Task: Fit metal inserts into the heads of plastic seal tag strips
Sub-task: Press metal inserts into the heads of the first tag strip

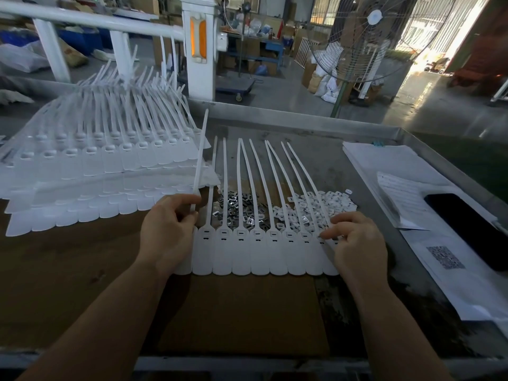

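Note:
A joined row of white seal tag strips (258,254) lies flat on the brown cardboard in front of me, heads near the middle and tails fanning away. My left hand (167,229) grips the tail of the leftmost strip (200,155) and holds it lifted. My right hand (354,240) rests on the row's right end, fingertips curled at the head of the last strip; I cannot see an insert in them. Behind the heads lies a pile of metal inserts (236,207), and to its right a pile of small white plastic caps (324,204).
A tall stack of further strip sheets (90,166) fills the left of the table. Papers (404,185) and a black phone (467,226) lie at the right by the metal table rim (302,119). A standing fan (365,37) and workshop clutter are beyond.

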`<state>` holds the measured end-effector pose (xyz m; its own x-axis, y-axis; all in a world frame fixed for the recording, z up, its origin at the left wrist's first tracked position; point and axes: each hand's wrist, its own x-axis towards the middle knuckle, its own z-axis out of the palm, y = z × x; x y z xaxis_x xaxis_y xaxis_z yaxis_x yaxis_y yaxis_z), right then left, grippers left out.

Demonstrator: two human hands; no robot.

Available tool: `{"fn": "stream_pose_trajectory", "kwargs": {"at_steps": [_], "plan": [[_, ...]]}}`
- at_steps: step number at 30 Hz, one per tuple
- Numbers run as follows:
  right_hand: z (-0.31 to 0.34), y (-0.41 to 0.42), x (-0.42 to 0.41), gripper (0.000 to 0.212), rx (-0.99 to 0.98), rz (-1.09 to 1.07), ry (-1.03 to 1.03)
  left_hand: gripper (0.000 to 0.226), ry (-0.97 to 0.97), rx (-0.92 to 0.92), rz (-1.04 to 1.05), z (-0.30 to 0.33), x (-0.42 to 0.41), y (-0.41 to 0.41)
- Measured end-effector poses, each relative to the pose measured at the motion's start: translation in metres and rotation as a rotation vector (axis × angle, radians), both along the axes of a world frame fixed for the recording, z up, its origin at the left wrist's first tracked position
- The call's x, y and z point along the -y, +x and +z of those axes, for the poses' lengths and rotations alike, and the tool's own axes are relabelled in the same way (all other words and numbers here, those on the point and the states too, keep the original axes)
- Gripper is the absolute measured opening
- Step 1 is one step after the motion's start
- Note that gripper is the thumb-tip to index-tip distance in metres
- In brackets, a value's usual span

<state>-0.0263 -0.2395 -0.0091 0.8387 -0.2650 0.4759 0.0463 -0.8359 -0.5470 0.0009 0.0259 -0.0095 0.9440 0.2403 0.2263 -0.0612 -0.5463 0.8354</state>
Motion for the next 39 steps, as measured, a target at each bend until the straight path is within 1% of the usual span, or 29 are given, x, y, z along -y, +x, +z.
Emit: {"fn": "stream_pose_trajectory", "kwargs": {"at_steps": [4,13,14,17,18,20,24,26,29,32,33,37,39], "plan": [[-0.001,0.001,0.001,0.034,-0.038,-0.004,0.002,0.030,0.016,0.004,0.001,-0.001,0.000,0.001],[0.002,-0.002,0.001,0.039,-0.112,-0.001,-0.076,0.030,0.029,-0.001,0.006,0.001,0.001,0.000],[0.002,-0.002,0.001,0.038,-0.119,0.000,-0.045,0.029,0.028,-0.001,0.005,0.001,0.001,0.000],[0.002,-0.001,0.002,0.039,-0.081,-0.040,0.135,0.029,0.022,-0.001,0.005,0.001,0.000,-0.001],[0.002,0.000,0.003,0.041,-0.051,-0.063,0.166,0.029,0.020,0.000,0.005,0.000,0.000,-0.001],[0.002,0.001,0.003,0.043,-0.013,-0.077,0.165,0.028,0.012,0.005,0.007,0.000,-0.001,-0.001],[0.002,0.000,0.000,0.040,-0.010,-0.033,0.094,0.028,0.005,0.005,0.006,0.000,0.000,0.000],[0.002,-0.002,-0.002,0.035,-0.006,-0.014,-0.013,0.028,0.000,0.005,0.000,0.000,0.000,0.000],[0.004,-0.005,-0.005,0.038,-0.001,-0.009,-0.180,0.028,0.003,0.003,0.005,-0.001,0.000,0.001],[0.005,-0.007,-0.007,0.032,0.043,-0.009,-0.291,0.028,0.009,0.006,0.007,-0.001,0.000,0.001],[0.004,-0.007,-0.007,0.031,0.038,-0.007,-0.283,0.028,0.009,0.008,0.007,-0.001,0.000,0.001],[0.004,-0.004,-0.005,0.029,0.003,0.001,-0.095,0.028,0.016,0.010,0.008,-0.001,0.000,0.001],[0.008,-0.001,-0.005,0.027,0.038,-0.025,-0.091,0.028,0.023,0.014,0.007,-0.001,0.000,0.001]]}}
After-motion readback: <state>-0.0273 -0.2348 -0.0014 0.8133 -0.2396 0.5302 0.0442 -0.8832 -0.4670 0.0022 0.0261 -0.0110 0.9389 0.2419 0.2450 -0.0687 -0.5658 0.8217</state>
